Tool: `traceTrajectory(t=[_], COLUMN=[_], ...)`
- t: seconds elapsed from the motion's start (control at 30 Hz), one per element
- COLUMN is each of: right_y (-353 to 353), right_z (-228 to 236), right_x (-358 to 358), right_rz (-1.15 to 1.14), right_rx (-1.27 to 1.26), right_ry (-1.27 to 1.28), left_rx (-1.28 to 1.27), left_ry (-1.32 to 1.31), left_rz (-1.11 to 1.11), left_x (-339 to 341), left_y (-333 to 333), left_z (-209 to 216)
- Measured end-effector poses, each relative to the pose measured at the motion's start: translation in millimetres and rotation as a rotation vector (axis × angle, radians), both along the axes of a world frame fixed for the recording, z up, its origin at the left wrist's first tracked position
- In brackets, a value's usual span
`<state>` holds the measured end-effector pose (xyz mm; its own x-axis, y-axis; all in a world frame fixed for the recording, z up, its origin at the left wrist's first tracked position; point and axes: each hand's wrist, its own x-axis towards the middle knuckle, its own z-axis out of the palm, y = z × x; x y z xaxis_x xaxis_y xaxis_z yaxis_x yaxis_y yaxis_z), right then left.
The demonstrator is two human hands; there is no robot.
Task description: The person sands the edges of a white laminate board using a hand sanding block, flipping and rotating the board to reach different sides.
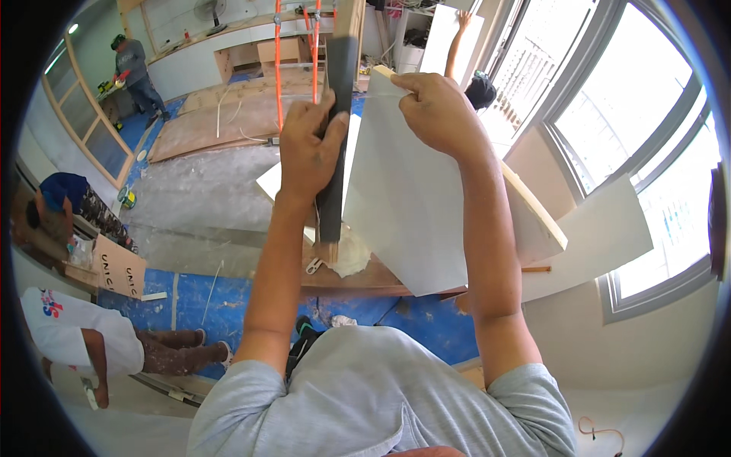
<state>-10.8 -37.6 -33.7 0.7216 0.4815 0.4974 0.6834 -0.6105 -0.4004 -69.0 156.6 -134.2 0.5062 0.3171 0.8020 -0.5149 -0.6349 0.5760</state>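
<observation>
My left hand (306,152) is closed round a long wooden strip with a black face (330,209), standing nearly upright in front of me. Its bare wood shows at the lower end. With the index finger along the top edge, my right hand (438,110) grips a light grey panel (403,206) that has a pale wooden edge. The panel leans slightly, just right of the strip. Below the strip lies a brown wooden board (358,280), with a pale crumpled piece (349,251) and a small white tool (313,265) on it.
Several people work nearby: one in white (84,335) at lower left, one crouching (65,190), one at the back left (133,68). An orange ladder (279,61) stands ahead. A curved pale sheet (601,236) leans near the windows. Blue covering (251,293) lies on the floor.
</observation>
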Motion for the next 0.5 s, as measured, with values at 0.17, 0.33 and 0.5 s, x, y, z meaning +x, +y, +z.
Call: traceTrajectory(t=[0.17,0.33,0.5], right_y=[6,4,11], right_z=[3,3,8], right_x=[-10,-15,-22], right_rz=[0.014,0.017,-0.071], right_rx=[-0.003,0.016,0.010], right_ry=[-0.028,-0.024,0.058], left_rx=[0.215,0.336,0.072], left_ry=[-0.165,0.059,0.061], left_rz=[-0.008,0.016,-0.050], left_x=[35,17,-9], left_y=[-1,-8,22], left_z=[65,58,6])
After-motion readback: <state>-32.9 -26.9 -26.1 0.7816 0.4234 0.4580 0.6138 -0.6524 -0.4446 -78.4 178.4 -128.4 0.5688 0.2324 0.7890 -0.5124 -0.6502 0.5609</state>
